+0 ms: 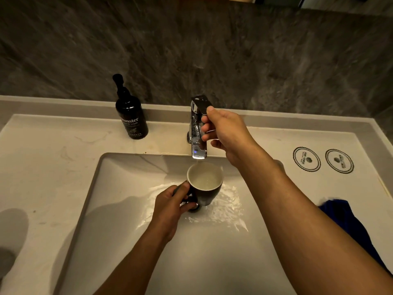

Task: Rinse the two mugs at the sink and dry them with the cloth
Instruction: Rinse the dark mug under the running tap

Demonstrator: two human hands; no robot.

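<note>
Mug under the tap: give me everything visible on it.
The mug is dark and glossy outside, pale inside, ceramic by its look. It is held upright over the sink basin, below the faucet spout, nearly full of water. The left hand grips its handle; nothing else touches it. Wet basin beneath.

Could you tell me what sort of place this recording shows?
Most likely a bathroom vanity, perhaps in a hotel. A rectangular sink is set into a pale counter, with a chrome faucet behind it, a pump bottle of hand wash beside it, and two printed coasters on the counter.
</note>
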